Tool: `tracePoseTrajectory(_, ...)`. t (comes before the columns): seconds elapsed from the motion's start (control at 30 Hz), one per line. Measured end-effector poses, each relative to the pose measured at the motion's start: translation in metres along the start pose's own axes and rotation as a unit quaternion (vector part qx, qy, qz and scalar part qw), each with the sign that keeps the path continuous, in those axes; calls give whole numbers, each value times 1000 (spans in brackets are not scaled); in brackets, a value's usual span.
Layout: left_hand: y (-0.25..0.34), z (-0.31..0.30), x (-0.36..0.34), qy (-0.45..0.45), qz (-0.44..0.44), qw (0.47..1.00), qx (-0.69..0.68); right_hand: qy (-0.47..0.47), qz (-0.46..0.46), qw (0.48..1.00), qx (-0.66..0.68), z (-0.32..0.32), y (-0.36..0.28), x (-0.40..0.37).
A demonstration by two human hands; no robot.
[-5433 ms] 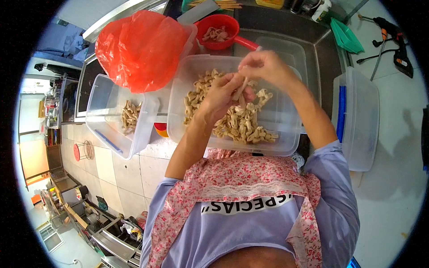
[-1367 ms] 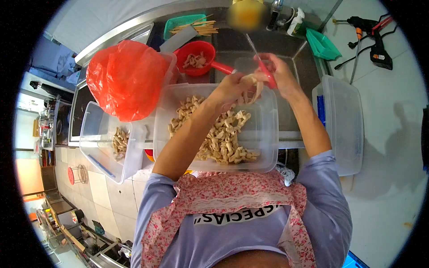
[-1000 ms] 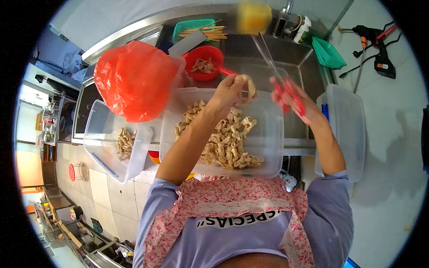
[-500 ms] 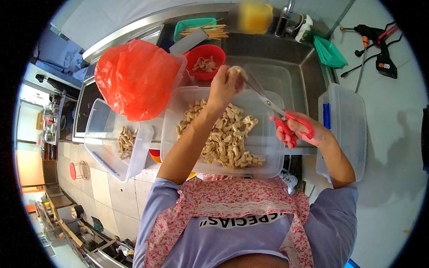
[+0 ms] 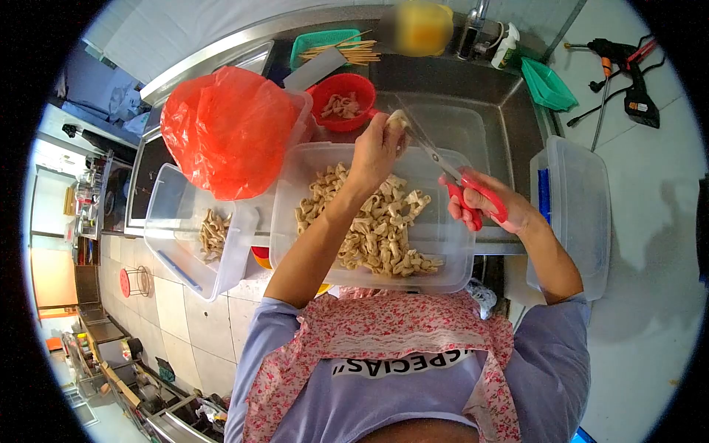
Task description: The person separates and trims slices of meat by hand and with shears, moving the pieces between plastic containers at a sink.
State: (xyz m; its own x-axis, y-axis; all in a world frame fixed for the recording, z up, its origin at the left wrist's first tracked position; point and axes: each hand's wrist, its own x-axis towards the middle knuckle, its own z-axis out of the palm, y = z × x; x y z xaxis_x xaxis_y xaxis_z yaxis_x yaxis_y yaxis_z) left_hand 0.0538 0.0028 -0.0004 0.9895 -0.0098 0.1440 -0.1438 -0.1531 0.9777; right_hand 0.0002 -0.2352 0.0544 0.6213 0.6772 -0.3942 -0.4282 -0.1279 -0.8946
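Observation:
My left hand point(image 5: 377, 151) is closed on a pale, knobbly piece of food point(image 5: 399, 119), pinched over the back edge of a large clear plastic tub. My right hand point(image 5: 480, 198) grips red-handled scissors point(image 5: 443, 164), fingers through the loops. Their metal blades reach up and left, right at the held piece. Below my hands, the tub point(image 5: 454, 255) contains a heap of similar beige pieces point(image 5: 377, 240), partly hidden by my left forearm. Just behind my left hand, a red plastic bowl point(image 5: 363, 87) contains pinkish pieces point(image 5: 341, 106).
A red plastic bag point(image 5: 221, 133) bulges at the left. Below it, a tilted clear tub point(image 5: 166, 251) contains more pieces. Wooden skewers point(image 5: 347, 54) lie across a green basket point(image 5: 306, 40) at the back. Another clear container point(image 5: 580, 214) stands right; a spray bottle point(image 5: 506, 48) stands behind.
My right hand and the scissors have moved slightly left and up, with the blades still at the piece. My left hand keeps its hold. The whole view has shifted slightly.

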Motion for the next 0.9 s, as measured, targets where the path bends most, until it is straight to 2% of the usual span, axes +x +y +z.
tracePoseTrajectory(0.13,6,-4,-3,4,24,998,56,5,-62,998,-33,-3,5,6)
tracePoseTrajectory(0.23,6,-5,-3,0,26,998,66,23,-38,999,-31,-2,2,5)
tracePoseTrajectory(0.33,7,-5,-2,0,23,998,65,9,-55,998,-37,-5,4,5)
tracePoseTrajectory(0.4,6,-5,-1,-1,30,998,57,0,-48,999,6,-6,6,6)
tracePoseTrajectory(0.6,-8,-5,10,-32,17,999,-11,-19,-29,998,48,-6,5,6)
tracePoseTrajectory(0.7,-5,-13,10,-110,6,988,-109,-33,-53,997,55,-5,8,4)
tracePoseTrajectory(0.8,-10,-13,12,-117,9,983,-138,-36,-61,997,31,-6,7,2)
tracePoseTrajectory(0.9,1,-22,9,-184,-43,962,-195,-27,-53,998,-1,-5,-2,-2)
